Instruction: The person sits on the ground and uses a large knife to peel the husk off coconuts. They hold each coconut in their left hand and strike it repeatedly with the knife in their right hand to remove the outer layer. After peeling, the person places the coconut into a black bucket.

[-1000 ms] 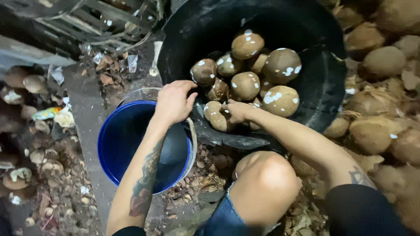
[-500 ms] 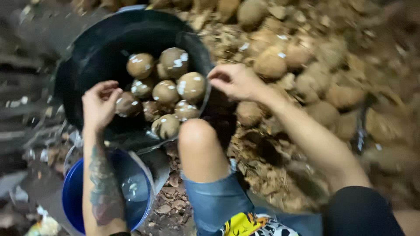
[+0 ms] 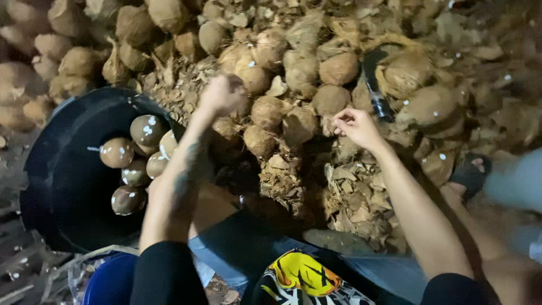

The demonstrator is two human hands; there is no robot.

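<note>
Above the black tub [image 3: 62,186], over the coconut pile [image 3: 316,85], the left hand [image 3: 221,93] hovers fisted while the right hand [image 3: 357,127], loosely open and empty, sits nearer a husked coconut [image 3: 330,100].

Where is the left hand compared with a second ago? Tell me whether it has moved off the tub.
Yes. The left hand left the black tub and now reaches over the heap of husked coconuts beside it.

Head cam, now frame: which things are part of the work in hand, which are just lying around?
In use:
left hand
right hand
husked coconut pile
black tub
peeled coconuts

Lying about:
blue bucket
dark tool on the pile
loose husk scraps
</note>
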